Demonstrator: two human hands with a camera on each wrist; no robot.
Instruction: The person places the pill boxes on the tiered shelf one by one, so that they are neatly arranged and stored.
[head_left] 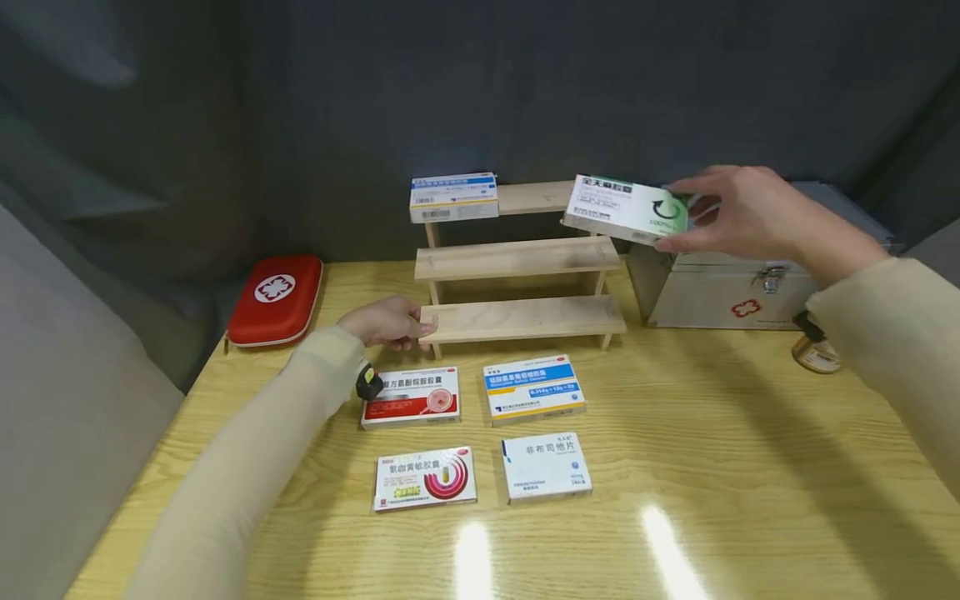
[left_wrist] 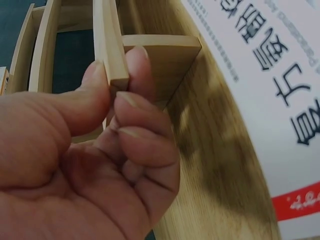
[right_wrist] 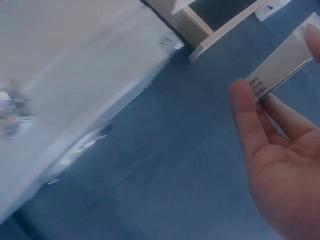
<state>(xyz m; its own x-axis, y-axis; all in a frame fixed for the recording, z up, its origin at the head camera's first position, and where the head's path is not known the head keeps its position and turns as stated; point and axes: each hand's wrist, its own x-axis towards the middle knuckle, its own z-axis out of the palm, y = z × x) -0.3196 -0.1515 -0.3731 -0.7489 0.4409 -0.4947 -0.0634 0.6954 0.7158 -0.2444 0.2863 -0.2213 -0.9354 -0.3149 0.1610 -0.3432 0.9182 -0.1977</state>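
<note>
A three-tier wooden rack (head_left: 517, 321) stands toward the back of the table. My left hand (head_left: 386, 323) pinches the left end of its lowest board; in the left wrist view, thumb and fingers close around that board end (left_wrist: 111, 45). Held up by its right end in my right hand (head_left: 757, 212) is a white and green medicine box (head_left: 622, 207), in front of the right part of the top tier. From the right wrist side, fingers grip the edges of this box (right_wrist: 285, 62). A blue and white medicine box (head_left: 453, 202) sits at the top tier's left end.
On the table before the rack lie a red and white box (head_left: 412, 398), a blue, white and yellow box (head_left: 534, 392), a pink-ringed box (head_left: 425, 481) and a white box (head_left: 547, 468). A red case (head_left: 276, 300) is left, a metal first-aid chest (head_left: 720, 296) and jar (head_left: 817, 357) right.
</note>
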